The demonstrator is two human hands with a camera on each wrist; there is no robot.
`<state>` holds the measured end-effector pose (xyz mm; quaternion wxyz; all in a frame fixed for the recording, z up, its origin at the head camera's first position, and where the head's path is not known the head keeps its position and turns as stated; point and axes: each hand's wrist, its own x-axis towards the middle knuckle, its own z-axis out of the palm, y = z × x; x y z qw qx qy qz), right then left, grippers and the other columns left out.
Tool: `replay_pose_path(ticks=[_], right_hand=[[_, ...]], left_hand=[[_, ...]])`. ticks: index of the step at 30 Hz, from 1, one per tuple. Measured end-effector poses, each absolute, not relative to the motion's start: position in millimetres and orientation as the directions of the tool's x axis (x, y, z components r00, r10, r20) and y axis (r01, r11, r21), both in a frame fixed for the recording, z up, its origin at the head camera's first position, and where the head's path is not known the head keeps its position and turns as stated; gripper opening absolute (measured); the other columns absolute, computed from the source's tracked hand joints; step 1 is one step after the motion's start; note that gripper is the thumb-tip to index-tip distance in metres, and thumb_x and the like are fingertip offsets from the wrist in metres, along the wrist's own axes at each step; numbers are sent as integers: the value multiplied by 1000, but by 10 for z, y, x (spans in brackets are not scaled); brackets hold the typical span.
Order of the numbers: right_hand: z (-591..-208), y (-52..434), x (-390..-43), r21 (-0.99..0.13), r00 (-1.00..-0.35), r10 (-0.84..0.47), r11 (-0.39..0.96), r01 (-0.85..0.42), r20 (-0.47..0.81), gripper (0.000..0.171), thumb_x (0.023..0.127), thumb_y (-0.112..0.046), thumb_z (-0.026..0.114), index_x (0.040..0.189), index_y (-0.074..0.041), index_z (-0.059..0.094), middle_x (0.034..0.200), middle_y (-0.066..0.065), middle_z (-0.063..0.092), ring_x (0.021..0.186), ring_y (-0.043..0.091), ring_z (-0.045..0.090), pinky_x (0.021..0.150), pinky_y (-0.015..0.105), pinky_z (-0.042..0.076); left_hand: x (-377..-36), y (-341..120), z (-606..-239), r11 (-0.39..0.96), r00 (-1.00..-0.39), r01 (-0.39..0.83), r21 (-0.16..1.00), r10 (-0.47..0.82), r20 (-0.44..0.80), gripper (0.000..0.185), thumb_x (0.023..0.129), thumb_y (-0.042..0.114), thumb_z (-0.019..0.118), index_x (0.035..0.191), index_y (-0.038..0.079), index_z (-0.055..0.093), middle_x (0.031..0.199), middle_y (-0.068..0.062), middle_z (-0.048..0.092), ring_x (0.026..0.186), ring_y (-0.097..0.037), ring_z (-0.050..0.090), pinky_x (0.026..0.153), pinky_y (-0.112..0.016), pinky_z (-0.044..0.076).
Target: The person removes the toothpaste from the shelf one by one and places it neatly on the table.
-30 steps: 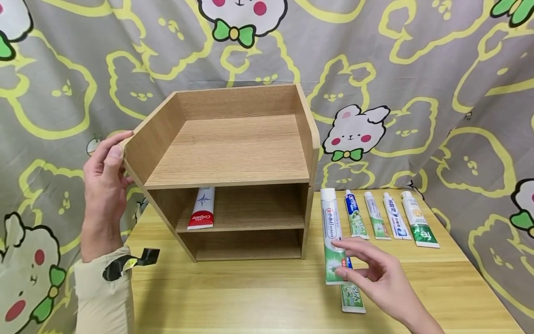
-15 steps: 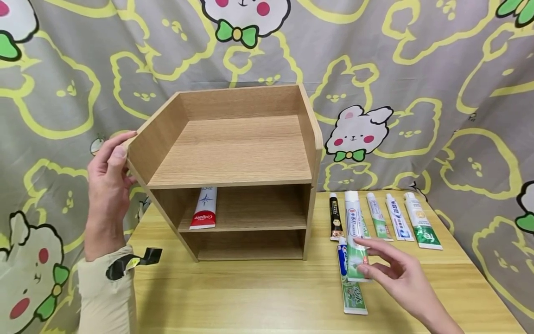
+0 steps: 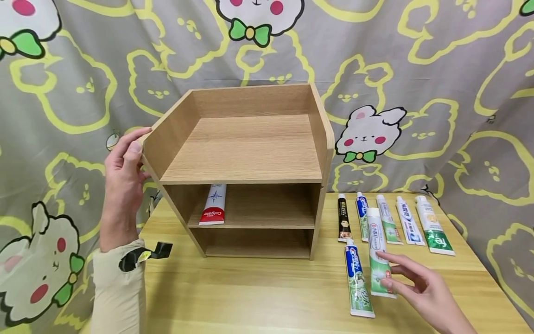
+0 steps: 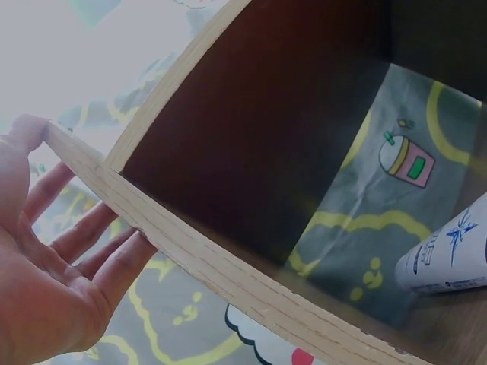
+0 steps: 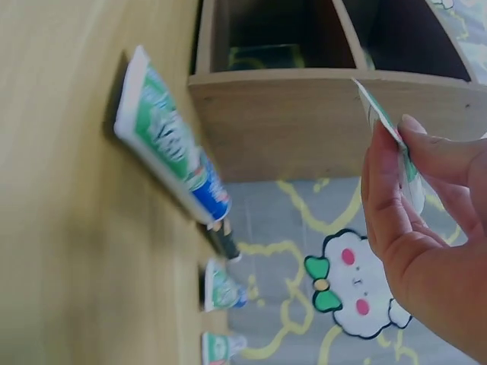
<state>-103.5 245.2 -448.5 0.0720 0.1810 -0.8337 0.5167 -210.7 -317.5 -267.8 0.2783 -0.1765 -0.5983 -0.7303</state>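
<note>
At nine o'clock in the head view the left hand [image 3: 123, 174] stands upright against the wooden shelf unit [image 3: 246, 153], thumb on the front edge of its left side panel and fingers [image 4: 91, 247] straight behind the panel, as the left wrist view shows; they press the board flat rather than curling round it. A beige sleeve [image 3: 118, 287] with a black strap covers the forearm.

The shelf unit sits at the centre of the bench [image 3: 250, 297], an open tray on top and two compartments below. In the upper compartment, at its left end, a red and white toothpaste tube [image 3: 213, 211] lies with its crimped end toward the front.

At three o'clock of the unit a row of tubes lies on the bench, caps pointing to twelve: a black tube [image 3: 343, 218], a blue and green one [image 3: 362, 215], a white and green one [image 3: 388, 225], a white and blue one [image 3: 408, 227] and a larger white and green one [image 3: 434, 232]. Just in front of the row, at five o'clock of the unit, a blue and green tube [image 3: 356, 280] lies flat.

Beside it, the right hand [image 3: 421, 290] pinches the crimped end of a white and green toothpaste tube [image 3: 377, 253] between thumb and fingers [image 5: 388, 190]; the right wrist view shows that end raised off the bench.
</note>
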Motion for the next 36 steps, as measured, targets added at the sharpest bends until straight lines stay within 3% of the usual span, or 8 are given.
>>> replay_pose_path(ticks=[23,32,34,36], right_hand=[[-4977,2846,-1127,-855,-939,-272,414,-313,212,46,89,9,72,134,2,63,129,-26,62,90,7,70,65,30,60],[-5068,2919,-1170,-848,-961,-276,502,-171,30,47,91,-7,76,134,4,63,124,-37,55,93,0,67,75,24,58],[-5096,2930,-1180,-850,-953,-303,497,-174,18,46,92,-7,75,135,5,62,125,-32,58,93,-1,66,76,23,58],[-5121,2931,-1187,-847,-946,-323,501,-176,6,46,92,-7,75,134,6,62,130,-16,64,94,-1,66,78,22,57]], left_hand=[[-2099,-3160,-2674,-120,-782,616,778,-205,588,35,100,16,59,131,2,67,124,-16,57,91,-26,62,57,-27,58],[-2105,-3153,-2680,-94,-784,613,785,-194,589,36,100,16,58,133,3,66,127,-17,56,96,-28,62,60,-30,60],[-2100,-3157,-2677,-97,-783,615,783,-194,591,36,100,16,57,133,3,66,127,-17,56,97,-28,62,61,-31,60],[-2093,-3163,-2674,-108,-783,616,780,-195,591,36,100,16,58,133,3,66,127,-17,56,96,-28,62,60,-30,60]])
